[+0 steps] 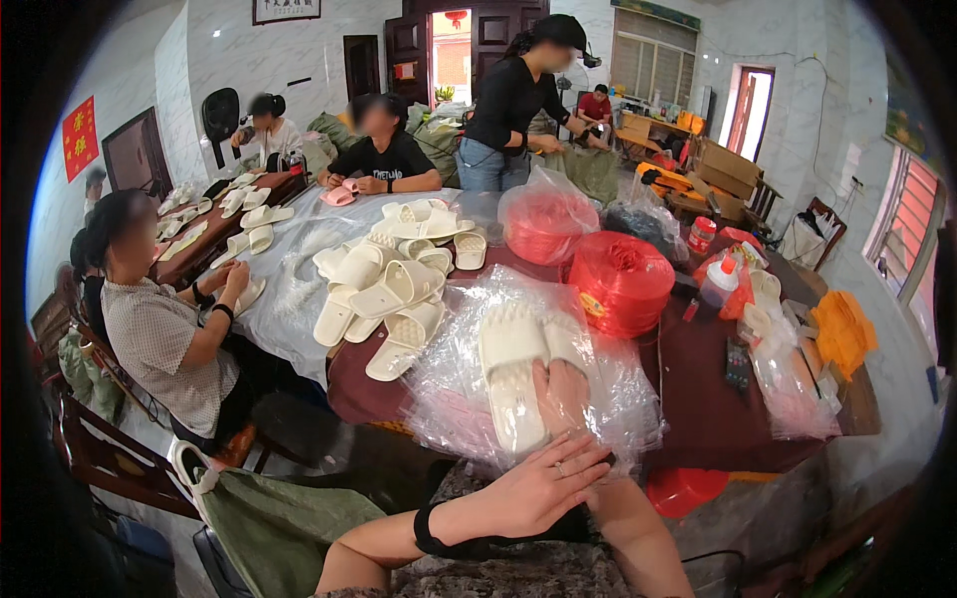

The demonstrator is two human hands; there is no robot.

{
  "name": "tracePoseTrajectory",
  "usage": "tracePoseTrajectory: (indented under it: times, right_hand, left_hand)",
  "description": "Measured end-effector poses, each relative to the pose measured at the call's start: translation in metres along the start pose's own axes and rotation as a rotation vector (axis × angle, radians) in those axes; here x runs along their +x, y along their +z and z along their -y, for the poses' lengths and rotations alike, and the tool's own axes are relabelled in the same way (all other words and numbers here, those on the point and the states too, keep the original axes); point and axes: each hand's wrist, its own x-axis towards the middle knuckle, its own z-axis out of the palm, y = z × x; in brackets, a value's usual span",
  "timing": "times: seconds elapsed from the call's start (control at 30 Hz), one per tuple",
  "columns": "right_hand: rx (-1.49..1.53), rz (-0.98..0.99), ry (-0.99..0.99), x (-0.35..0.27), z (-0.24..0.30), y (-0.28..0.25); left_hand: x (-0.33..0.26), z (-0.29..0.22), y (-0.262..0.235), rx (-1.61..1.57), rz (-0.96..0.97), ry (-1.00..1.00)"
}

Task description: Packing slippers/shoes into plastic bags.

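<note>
A pair of cream slippers lies in a clear plastic bag in front of me. My right hand is inside the bag, its fingers closed against the slippers where the pair meets; the fingertips are partly hidden by the shiny film. Across my right wrist, at the bag's mouth, rests my left hand, its fingers stretched out, with a ring on one and a dark band at the wrist. A heap of loose cream slippers is piled just beyond the bag to the left.
Two rolls of red plastic twine stand right of the bag. Farther right are a bottle, a dark remote and orange cloth. People sit and stand around the table's left and far sides. A green sack hangs at lower left.
</note>
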Motion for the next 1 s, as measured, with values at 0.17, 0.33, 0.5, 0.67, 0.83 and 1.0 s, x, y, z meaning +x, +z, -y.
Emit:
tracePoseTrajectory:
  times: [0.17,0.33,0.5,0.67,0.83,1.0]
  right_hand:
    - [0.391,0.374,-0.002,-0.002,0.019,0.000]
    - [0.286,0.142,-0.628,-0.073,-0.017,0.001]
    - [0.839,1.254,-0.338,-0.099,-0.011,-0.107]
    - [0.612,0.074,-0.067,-0.076,-0.038,-0.111]
    - [0.527,0.078,0.001,-0.054,-0.088,-0.010]
    - [0.623,0.288,0.004,-0.071,-0.061,0.008]
  left_hand:
    - [-0.028,0.020,-0.017,0.085,-0.035,-0.076]
    - [-0.076,0.044,-0.039,-0.124,-0.334,-0.323]
    - [-0.092,0.095,-0.016,-0.013,-0.817,-0.719]
    - [-0.081,0.113,0.003,-0.328,-0.640,-1.029]
    - [-0.097,0.129,0.038,-0.681,-0.657,-0.934]
    - [-0.122,0.115,0.047,-1.786,-0.696,-0.993]
